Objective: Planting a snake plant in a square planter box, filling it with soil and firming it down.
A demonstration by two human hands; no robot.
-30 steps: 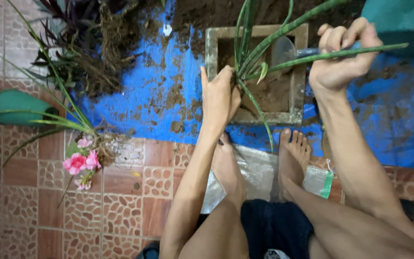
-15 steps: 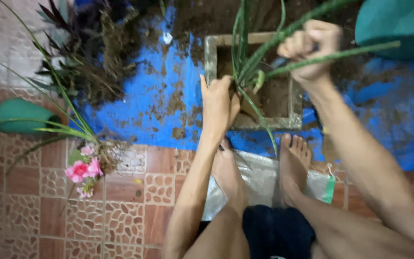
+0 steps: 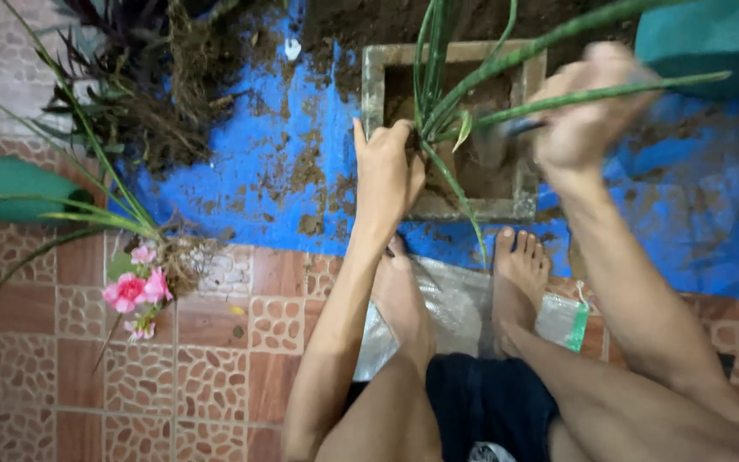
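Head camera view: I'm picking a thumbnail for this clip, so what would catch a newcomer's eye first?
First the square concrete planter on the soil-strewn blue tarp, upper middle, where the left hand steadies a long-leaved green plant at its base while the blurred right hand holds a small trowel over the soil. Next, the pink flowers on the tiled floor, lower left.

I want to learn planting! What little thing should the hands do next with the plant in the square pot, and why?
Probably tip the trowel so more soil falls around the plant. The left hand steadies the plant's base inside the square pot, the right hand, blurred, grips the trowel over it, and the soil sits well below the rim.
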